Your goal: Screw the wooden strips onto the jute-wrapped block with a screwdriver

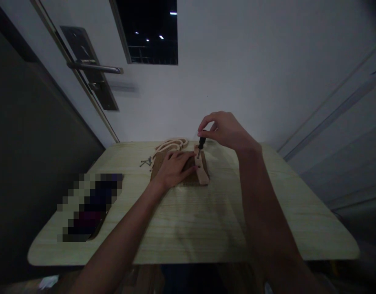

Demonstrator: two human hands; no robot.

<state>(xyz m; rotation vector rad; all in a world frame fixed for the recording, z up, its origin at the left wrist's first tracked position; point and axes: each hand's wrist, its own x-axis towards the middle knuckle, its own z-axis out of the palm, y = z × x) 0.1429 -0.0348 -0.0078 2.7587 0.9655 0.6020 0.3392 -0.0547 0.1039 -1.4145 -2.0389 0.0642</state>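
Observation:
My right hand pinches the top of a black-handled screwdriver. The screwdriver stands slightly tilted, its tip down at a hole in a pale wooden piece. That piece lies along the right end of a brown board, and another hole shows nearer its front. Across the board lies my left hand, fingers spread, with the fingertips reaching the left edge of the pale piece. Whether a screw sits under the tip is too small to tell.
Several screws lie left of the board. Curved pale wooden pieces rest behind it. A pixelated dark object is at the table's left. Beyond the wooden table stands a white door with a metal handle.

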